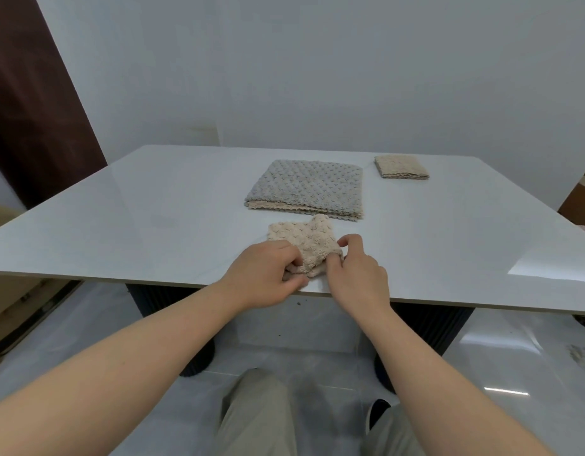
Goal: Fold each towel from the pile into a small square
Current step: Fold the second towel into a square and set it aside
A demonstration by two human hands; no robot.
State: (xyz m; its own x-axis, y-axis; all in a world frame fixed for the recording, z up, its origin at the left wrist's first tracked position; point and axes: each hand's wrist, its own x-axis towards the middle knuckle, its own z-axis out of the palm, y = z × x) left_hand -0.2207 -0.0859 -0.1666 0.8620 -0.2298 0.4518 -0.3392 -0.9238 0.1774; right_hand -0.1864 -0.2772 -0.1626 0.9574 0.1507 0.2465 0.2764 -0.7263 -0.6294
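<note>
Head view: left hand [266, 274] and right hand [357, 271] are both pinching the beige towel [304, 240] at the near tabletop [136, 225] edge.

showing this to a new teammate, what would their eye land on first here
First, the two hands: the left hand and right hand both grip a half-folded beige towel at the near edge of the white table. Behind it, mid-table, lies a flat pile with a grey towel on top. A small folded beige square sits at the far right.
</note>
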